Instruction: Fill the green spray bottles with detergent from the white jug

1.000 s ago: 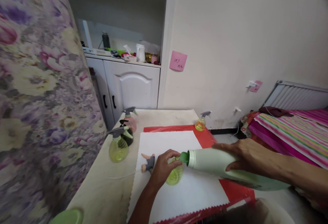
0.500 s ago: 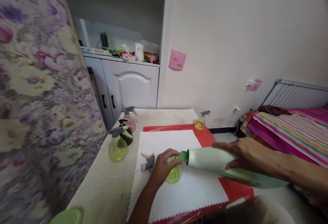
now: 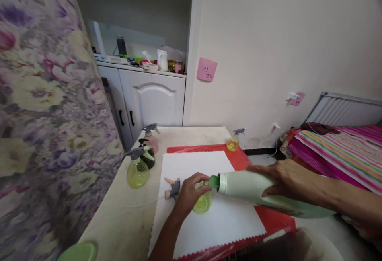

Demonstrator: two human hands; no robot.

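The left hand [image 3: 191, 194] is wrapped around a small yellow-green bottle [image 3: 203, 202] that stands on a white sheet [image 3: 209, 221] near the front of the tabletop [image 3: 128, 217], fingers curled over the bottle's top and neck. The right hand [image 3: 286, 181] lies clamped over the upper side of a large pale green jug [image 3: 253, 191], which is tipped nearly flat with its green spout [image 3: 214, 182] right at the small bottle's opening; whether they touch is hidden by the left fingers. No label or brand can be seen on the jug's visible side. Just left of the small bottle, on the white sheet, lies a detached spray head [image 3: 173, 187], grey with a pinkish trigger. The white sheet covers most of a red mat [image 3: 238, 159], whose edges show behind it and to the right. At the tabletop's left edge three spray bottles stand close together: a yellow-green one [image 3: 137, 171] in front, a dark one [image 3: 147, 155] behind it, and a pink one [image 3: 151, 139] furthest back. Another small yellow spray bottle [image 3: 234, 142] stands at the far corner of the red mat. A pink sticky note [image 3: 206, 70] on the wall carries handwriting that seems to read "29.3" above a second line too small to make out. A green lid [image 3: 79, 252] shows at the lower left edge.
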